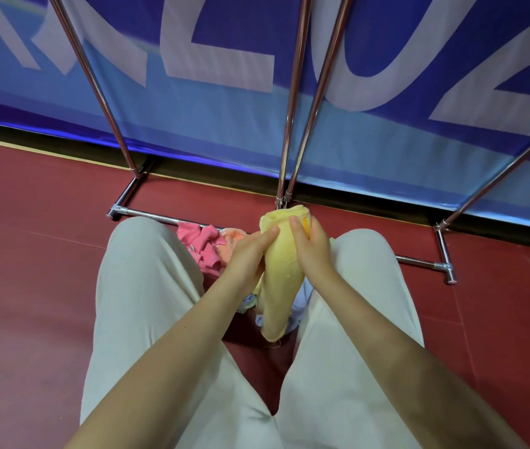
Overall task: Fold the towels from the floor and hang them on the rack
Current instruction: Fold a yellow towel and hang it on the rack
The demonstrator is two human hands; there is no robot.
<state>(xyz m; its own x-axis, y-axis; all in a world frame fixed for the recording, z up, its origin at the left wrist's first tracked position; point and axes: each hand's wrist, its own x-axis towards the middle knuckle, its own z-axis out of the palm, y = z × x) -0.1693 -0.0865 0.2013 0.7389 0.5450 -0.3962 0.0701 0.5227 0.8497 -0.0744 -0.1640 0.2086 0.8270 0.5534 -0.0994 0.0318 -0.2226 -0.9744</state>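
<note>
The chrome tube rack (292,92) serves as the landmark: slanted shiny poles rise from a low frame whose horizontal base bar lies on the dark red floor (30,254). Behind the rack hangs a blue banner with large pale letters (224,59).

Toward the left end of the rack's base bar, a crumpled pink terry towel (203,246) lies on the floor just in front of the bar, between the person's knees in pale beige trousers (147,286). Touching it on its right is a bunched peach-orange towel (232,243), partly hidden by the left hand.

The left hand (245,257) is held in front of the bar's middle, its fingers stretched out and pressed together flat against the left side of a folded yellow terry towel (281,273). That yellow towel is held in the air in front of the rack's paired centre poles, its rounded upper end near their foot and its lower end hanging down between the thighs.

The right hand (313,246) grips the yellow towel's upper right side, thumb on the front and fingers curled round behind.

Below the yellow towel, a pale blue-white cloth (299,303) shows on the floor, mostly hidden.
</note>
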